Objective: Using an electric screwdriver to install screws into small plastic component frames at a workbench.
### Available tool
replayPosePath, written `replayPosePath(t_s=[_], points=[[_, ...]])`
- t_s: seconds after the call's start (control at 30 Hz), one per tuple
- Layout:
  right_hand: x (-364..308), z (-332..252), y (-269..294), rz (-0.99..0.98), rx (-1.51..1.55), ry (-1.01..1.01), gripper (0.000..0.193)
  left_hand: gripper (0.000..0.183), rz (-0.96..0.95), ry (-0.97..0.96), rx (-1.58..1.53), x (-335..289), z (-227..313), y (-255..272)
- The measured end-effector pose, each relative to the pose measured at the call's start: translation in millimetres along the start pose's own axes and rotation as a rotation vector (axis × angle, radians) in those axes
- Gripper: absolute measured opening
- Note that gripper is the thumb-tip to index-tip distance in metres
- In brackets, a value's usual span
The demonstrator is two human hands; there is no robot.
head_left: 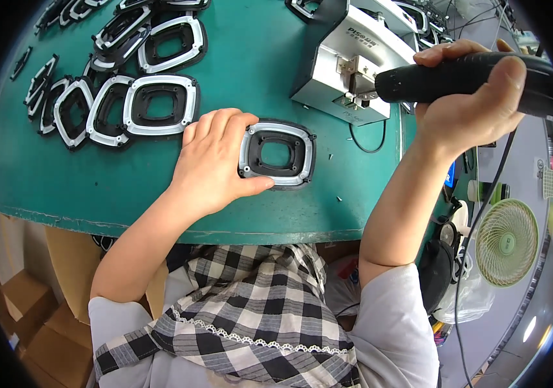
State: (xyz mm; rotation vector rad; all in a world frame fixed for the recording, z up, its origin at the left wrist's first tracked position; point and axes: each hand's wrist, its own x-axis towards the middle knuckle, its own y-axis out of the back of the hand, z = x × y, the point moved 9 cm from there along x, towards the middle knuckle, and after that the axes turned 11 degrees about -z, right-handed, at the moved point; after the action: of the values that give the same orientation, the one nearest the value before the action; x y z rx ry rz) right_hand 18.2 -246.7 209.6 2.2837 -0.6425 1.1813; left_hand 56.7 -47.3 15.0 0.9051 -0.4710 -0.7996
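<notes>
My left hand (212,161) lies at the left side of a rounded black-and-silver plastic frame (295,158), thumb along its near edge and fingers at its far corner, holding it flat on the green table. The frame has an oval opening through which the tabletop shows. Up at the right, my right hand (470,113) is wrapped round a thick black electric screwdriver (447,76) with a cord. The screwdriver lies nearly level, its front end at the metal pick-up part of a white screw feeder (360,52). Its bit tip is too small to make out.
Several similar frames (161,107) lie in overlapping rows at the far left of the green table (250,216). A few loose screws (330,156) lie right of the held frame. Beyond the right edge are a green fan (507,242) and the hanging cord (464,284).
</notes>
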Motion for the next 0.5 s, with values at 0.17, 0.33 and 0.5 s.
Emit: replayPosePath(t_s=[0.17,0.33,0.5], points=[[-5,7,-3,0.021,-0.034,-0.005,0.055,0.08,0.001,-0.005,0.016,1,0,-2],[-18,15,-7,-0.035,0.13,-0.162,0.057,0.08,-0.001,0.018,0.011,0,-4,-1],[-55,6,-54,-0.113,0.372,-0.311,0.063,0.079,-0.003,-0.009,0.017,4,0,-2]])
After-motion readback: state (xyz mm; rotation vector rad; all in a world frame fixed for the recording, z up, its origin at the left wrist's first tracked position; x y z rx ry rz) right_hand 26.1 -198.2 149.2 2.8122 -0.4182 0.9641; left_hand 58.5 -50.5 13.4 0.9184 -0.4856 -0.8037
